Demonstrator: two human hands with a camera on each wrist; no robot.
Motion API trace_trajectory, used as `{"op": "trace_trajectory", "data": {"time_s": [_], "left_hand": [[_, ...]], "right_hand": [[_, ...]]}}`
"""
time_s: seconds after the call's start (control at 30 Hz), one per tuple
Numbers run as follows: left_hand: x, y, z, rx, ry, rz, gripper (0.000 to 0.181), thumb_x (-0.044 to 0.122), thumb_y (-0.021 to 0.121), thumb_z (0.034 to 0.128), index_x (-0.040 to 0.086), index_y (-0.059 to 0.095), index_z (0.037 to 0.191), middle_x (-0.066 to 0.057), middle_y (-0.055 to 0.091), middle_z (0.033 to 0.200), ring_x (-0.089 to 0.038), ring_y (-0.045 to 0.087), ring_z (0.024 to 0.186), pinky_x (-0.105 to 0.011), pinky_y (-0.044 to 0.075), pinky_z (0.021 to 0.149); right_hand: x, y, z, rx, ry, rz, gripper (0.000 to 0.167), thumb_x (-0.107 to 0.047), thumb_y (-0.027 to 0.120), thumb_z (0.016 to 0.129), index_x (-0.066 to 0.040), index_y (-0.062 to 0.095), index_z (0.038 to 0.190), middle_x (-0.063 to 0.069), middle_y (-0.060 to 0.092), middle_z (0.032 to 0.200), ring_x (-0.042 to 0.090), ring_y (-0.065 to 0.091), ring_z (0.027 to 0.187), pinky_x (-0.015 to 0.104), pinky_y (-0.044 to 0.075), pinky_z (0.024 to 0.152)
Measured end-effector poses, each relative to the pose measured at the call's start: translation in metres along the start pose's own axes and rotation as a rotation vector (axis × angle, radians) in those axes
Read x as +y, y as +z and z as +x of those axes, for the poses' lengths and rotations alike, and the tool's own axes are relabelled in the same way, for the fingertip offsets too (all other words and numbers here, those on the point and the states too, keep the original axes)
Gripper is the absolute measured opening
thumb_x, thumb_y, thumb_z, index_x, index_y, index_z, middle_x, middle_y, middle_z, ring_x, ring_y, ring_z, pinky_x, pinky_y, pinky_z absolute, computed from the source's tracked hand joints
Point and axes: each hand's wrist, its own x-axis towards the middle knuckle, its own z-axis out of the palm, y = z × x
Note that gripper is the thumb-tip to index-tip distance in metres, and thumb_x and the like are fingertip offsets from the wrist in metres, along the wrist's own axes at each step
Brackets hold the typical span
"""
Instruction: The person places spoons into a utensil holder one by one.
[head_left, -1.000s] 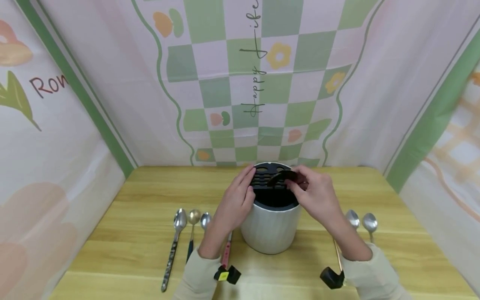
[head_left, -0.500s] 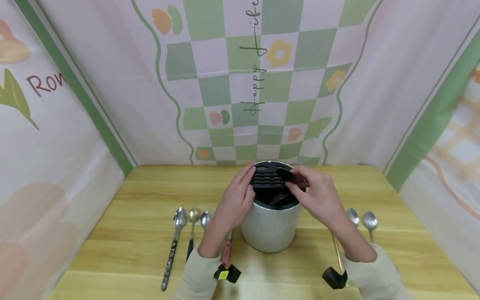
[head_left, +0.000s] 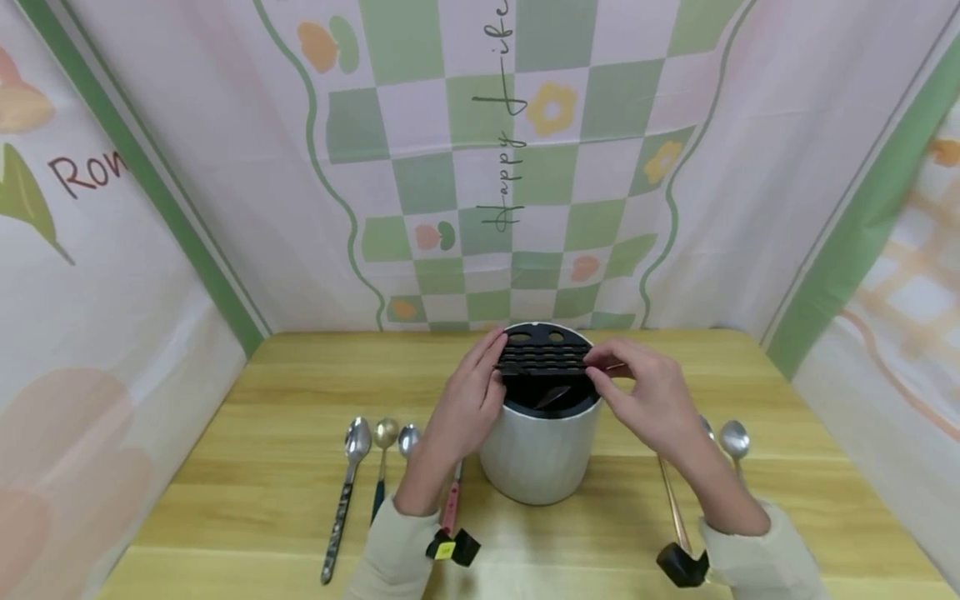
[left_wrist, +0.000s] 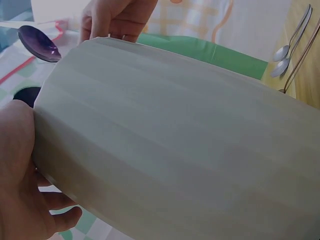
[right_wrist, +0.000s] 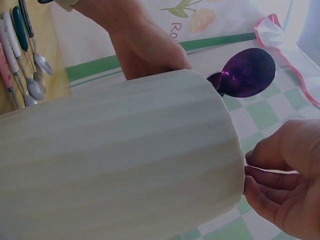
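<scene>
A white ribbed utensil holder (head_left: pixel 536 458) stands upright on the table, topped by a black slotted insert (head_left: pixel 542 337) across its rear half. My left hand (head_left: pixel 465 400) grips the holder's left rim. At the right rim, the thumb and fingers of my right hand (head_left: pixel 648 387) pinch the edge of the insert; their tips are partly hidden. A dark purple spoon (right_wrist: pixel 250 74) stands in the holder, its bowl rising above the rim in both wrist views. Near my left thumb in the left wrist view shows another dark rounded thing (left_wrist: pixel 27 95), mostly hidden.
Several spoons lie left of the holder, among them one with a black-patterned handle (head_left: pixel 343 508); a pink handle (head_left: pixel 452 504) shows beside my left forearm. On the right are a silver spoon (head_left: pixel 735 440) and one with a gold handle (head_left: pixel 673 500). A patterned curtain (head_left: pixel 487 250) hangs behind the table.
My right hand has shifted slightly right and down toward the rim. The dark rounded thing between its fingers is no longer there. My left hand and the holder stay in place.
</scene>
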Motion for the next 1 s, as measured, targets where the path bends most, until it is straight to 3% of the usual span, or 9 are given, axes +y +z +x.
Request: {"op": "trace_trajectory", "data": {"time_s": [0.13, 0.27, 0.37, 0.6, 0.83, 1.0], "left_hand": [[0.0, 0.0, -0.001, -0.01, 0.0, 0.013, 0.051, 0.013, 0.037, 0.1023, 0.005, 0.037, 0.153, -0.005, 0.032, 0.163, -0.023, 0.033, 0.149, -0.039, 0.031, 0.123], [0.0, -0.001, -0.001, -0.015, -0.018, 0.005, 0.051, 0.015, 0.033, 0.1039, 0.006, 0.036, 0.154, -0.002, 0.03, 0.164, -0.02, 0.032, 0.15, -0.038, 0.031, 0.123], [0.0, -0.001, -0.002, -0.011, -0.025, 0.004, 0.051, 0.016, 0.033, 0.1041, 0.006, 0.037, 0.154, -0.002, 0.031, 0.164, -0.02, 0.032, 0.15, -0.038, 0.031, 0.123], [-0.003, 0.0, -0.004, 0.001, -0.024, 0.007, 0.051, 0.016, 0.034, 0.1035, 0.006, 0.038, 0.153, -0.001, 0.032, 0.163, -0.021, 0.033, 0.149, -0.039, 0.032, 0.123], [-0.002, 0.0, -0.003, 0.008, -0.013, 0.004, 0.051, 0.016, 0.034, 0.1034, 0.006, 0.038, 0.153, 0.0, 0.031, 0.163, -0.021, 0.033, 0.149, -0.038, 0.032, 0.123], [-0.001, 0.001, -0.002, 0.007, -0.004, 0.006, 0.051, 0.016, 0.035, 0.1032, 0.007, 0.038, 0.153, 0.001, 0.031, 0.163, -0.021, 0.034, 0.149, -0.039, 0.033, 0.122]], "right_hand": [[0.008, -0.006, -0.006, 0.026, 0.01, 0.006, 0.015, 0.008, 0.071, 0.084, -0.004, 0.07, 0.094, 0.005, 0.072, 0.093, 0.002, 0.064, 0.085, 0.006, 0.054, 0.075], [0.016, -0.011, -0.012, 0.047, 0.025, -0.005, 0.014, 0.008, 0.07, 0.085, -0.003, 0.07, 0.094, 0.006, 0.072, 0.092, -0.008, 0.059, 0.086, 0.006, 0.053, 0.075], [0.024, -0.014, -0.016, 0.03, 0.058, -0.027, 0.013, 0.006, 0.069, 0.086, -0.004, 0.069, 0.095, 0.007, 0.072, 0.092, -0.006, 0.059, 0.086, 0.009, 0.056, 0.073], [0.044, -0.016, -0.029, -0.139, 0.224, -0.043, 0.01, 0.002, 0.067, 0.089, 0.0, 0.068, 0.099, 0.012, 0.071, 0.09, 0.027, 0.071, 0.083, 0.027, 0.062, 0.069], [0.078, -0.011, -0.044, -0.338, 0.299, -0.126, 0.016, -0.006, 0.069, 0.087, 0.004, 0.07, 0.099, 0.009, 0.072, 0.085, 0.023, 0.069, 0.077, 0.033, 0.06, 0.065], [0.103, -0.005, -0.056, -0.416, 0.347, -0.153, 0.021, -0.007, 0.068, 0.087, 0.01, 0.069, 0.099, 0.016, 0.071, 0.085, 0.029, 0.068, 0.077, 0.042, 0.06, 0.067]]}}
